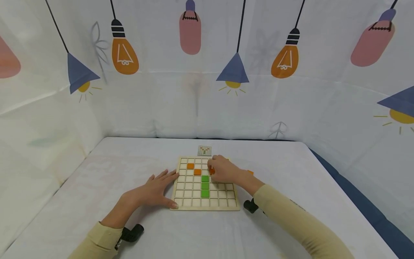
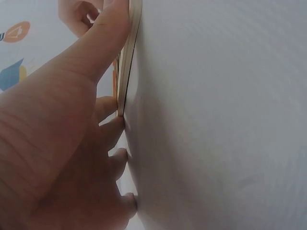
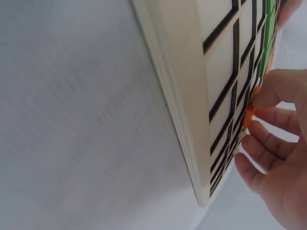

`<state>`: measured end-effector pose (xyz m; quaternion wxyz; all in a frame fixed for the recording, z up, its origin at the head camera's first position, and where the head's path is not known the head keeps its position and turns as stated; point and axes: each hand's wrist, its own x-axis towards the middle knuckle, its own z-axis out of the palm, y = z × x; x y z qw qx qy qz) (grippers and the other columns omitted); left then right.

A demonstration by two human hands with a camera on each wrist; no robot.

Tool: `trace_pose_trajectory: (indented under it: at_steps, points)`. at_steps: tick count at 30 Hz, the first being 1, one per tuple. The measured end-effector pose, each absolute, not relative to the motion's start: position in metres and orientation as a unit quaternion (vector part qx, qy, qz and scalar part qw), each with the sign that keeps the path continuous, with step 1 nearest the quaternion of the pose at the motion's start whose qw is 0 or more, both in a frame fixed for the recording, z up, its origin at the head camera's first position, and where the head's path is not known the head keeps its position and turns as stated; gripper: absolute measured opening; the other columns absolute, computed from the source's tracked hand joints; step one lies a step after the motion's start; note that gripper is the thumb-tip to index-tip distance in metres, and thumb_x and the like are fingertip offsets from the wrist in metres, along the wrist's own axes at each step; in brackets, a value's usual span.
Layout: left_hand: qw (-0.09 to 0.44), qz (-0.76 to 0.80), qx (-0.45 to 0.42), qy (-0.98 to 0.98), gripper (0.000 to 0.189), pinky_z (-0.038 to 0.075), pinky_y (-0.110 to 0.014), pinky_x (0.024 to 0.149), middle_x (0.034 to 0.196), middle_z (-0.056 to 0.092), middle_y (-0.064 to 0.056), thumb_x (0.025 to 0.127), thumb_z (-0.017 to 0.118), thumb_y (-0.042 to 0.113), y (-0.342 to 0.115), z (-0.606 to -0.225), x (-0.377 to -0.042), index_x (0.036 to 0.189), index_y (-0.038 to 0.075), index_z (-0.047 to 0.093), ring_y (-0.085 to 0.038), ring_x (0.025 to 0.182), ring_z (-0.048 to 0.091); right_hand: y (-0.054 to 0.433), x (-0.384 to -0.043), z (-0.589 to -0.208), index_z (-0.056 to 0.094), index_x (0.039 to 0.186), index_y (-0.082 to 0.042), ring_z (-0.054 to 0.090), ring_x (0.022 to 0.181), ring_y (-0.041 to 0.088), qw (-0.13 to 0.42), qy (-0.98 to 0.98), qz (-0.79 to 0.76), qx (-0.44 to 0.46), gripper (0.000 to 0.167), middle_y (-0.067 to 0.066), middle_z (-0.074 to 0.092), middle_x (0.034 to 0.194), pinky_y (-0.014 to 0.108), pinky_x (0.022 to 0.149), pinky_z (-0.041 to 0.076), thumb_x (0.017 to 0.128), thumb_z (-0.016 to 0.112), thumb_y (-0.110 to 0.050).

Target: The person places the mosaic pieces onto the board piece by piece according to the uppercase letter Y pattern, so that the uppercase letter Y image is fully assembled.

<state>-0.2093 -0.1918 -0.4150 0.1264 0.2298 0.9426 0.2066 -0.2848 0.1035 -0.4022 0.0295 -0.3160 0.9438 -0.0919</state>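
A wooden grid board [image 1: 191, 208] lies flat on the table. Its grid carries a column of three green tiles [image 1: 205, 186] and, up and to their left, orange tiles [image 1: 197, 172] on a diagonal. My right hand [image 1: 224, 169] pinches another orange tile [image 3: 250, 115] between thumb and fingers, low over the grid, up and to the right of the green column. With fingers spread, my left hand [image 1: 156, 190] rests against the board's left side, thumb at the near left corner and a fingertip at the edge [image 2: 127, 62].
Just beyond the board's far edge lies a small pattern card [image 1: 204, 150]. Past my right wrist, an orange piece [image 1: 250, 172] shows on the white table [image 1: 129, 154], mostly hidden by the arm. A white printed curtain [image 1: 155, 100] hangs behind the table.
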Motion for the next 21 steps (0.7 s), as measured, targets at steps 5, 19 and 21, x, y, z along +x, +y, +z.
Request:
trace_pose_trajectory:
  at_steps: [5,19,21]
  points:
    - [0.124,0.206,0.231,0.943,0.113,0.009,-0.074,0.115,0.167,0.021,-0.009,0.071,0.079,0.064,-0.1920,-0.4155,-0.2098,0.158,0.015,0.026,-0.041,0.154,0.012,0.1041,-0.2839,-0.4004,0.067,0.108,-0.013,0.046,0.086,0.016,0.039,0.943,-0.099,-0.314,0.025,0.000,0.058,0.098,0.029,0.072,0.042,0.083,0.069,-0.010]
    - [0.123,0.210,0.234,0.941,0.113,0.008,-0.074,0.115,0.167,0.021,-0.009,0.072,0.080,0.063,-0.1908,-0.4138,-0.2084,0.158,0.014,0.027,-0.041,0.154,0.011,0.1057,-0.2840,-0.3999,0.068,0.106,-0.013,0.047,0.083,0.017,0.035,0.941,-0.105,-0.319,0.021,0.000,0.056,0.092,0.029,0.071,0.041,0.085,0.068,-0.013]
    - [0.125,0.209,0.231,0.942,0.113,0.008,-0.074,0.116,0.167,0.020,-0.008,0.071,0.080,0.063,-0.1907,-0.4150,-0.2083,0.158,0.015,0.027,-0.040,0.155,0.010,0.1069,-0.2838,-0.3992,0.068,0.106,-0.013,0.047,0.083,0.017,0.036,0.941,-0.109,-0.319,0.022,0.000,0.057,0.092,0.030,0.072,0.042,0.084,0.069,-0.012]
